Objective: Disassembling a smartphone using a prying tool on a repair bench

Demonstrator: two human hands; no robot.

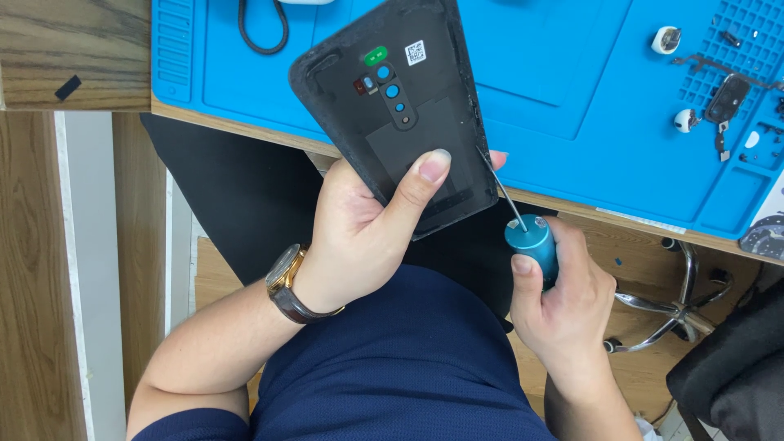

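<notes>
Head view shows the left hand (359, 237) gripping the black phone back cover (392, 114) over the worktop's near edge, right-hand fingers (523, 265) closed around the blue screwdriver (531, 241), whose tip should stay steady along the cover's edge.

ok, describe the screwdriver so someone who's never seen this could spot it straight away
Start at the big blue silicone work mat on the wooden desk, then drop below its front edge to the right hand. That hand grips a short blue metal-handled screwdriver, its thin shaft touching the edge of the black phone back cover in the left hand.
</notes>
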